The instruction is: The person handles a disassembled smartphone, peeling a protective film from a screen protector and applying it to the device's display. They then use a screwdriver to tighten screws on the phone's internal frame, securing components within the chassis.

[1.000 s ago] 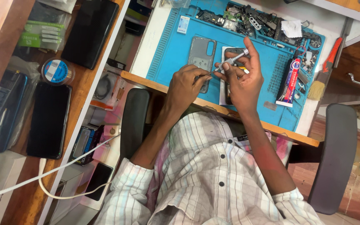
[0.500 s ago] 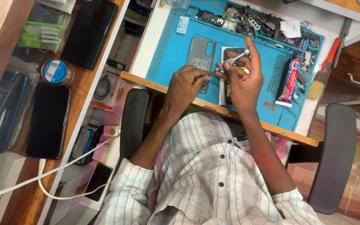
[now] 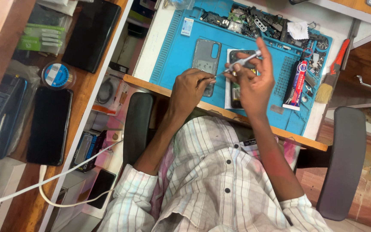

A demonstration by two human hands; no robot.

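Fingers point(image 3: 245, 71) of the right hand point(image 3: 254, 86) pinched a silver screwdriver point(image 3: 239, 63), its tip meeting the left hand point(image 3: 190, 88), whose fingers closed on something too small to tell. Both hovered above the opened phone point(image 3: 237, 92) on the blue mat point(image 3: 177, 51). A slip could drop a tiny part among the clutter.

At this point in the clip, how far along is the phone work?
Done: the grey back cover is off and lies on the blue mat beside the opened phone. In hand: the right hand holds a slim silver screwdriver, its tip meeting the left hand above the phone. Left: the phone is open, loose parts sit at the mat's top, and the glue tube lies unused.
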